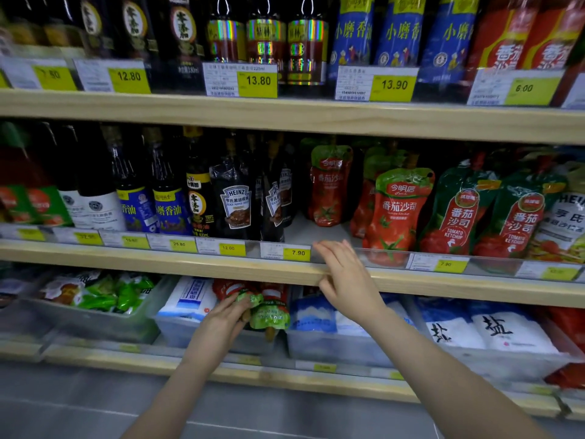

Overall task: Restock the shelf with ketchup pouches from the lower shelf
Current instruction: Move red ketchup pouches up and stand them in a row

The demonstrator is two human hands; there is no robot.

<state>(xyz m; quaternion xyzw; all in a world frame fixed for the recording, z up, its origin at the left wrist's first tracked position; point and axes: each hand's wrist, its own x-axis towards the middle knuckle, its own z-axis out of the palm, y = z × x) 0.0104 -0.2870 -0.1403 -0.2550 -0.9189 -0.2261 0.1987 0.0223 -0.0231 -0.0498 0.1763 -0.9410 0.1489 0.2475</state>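
Red ketchup pouches with green tops (269, 308) lie bunched in a clear bin on the lower shelf, at centre. My left hand (226, 316) reaches into that bin and grips the green end of the pouches. My right hand (343, 274) rests on the wooden front edge of the middle shelf (190, 259), fingers straight over the clear price rail, holding nothing. On the middle shelf stand more ketchup pouches (397, 210), one further back (329, 185), with a bare gap of shelf in front of it.
Dark Heinz black pepper sauce pouches (235, 204) and sesame oil bottles (167, 198) stand left of the gap. Other tomato ketchup pouches (459, 213) stand to the right. White salt bags (474, 331) and blue-white bags (190, 299) fill bins beside the ketchup bin.
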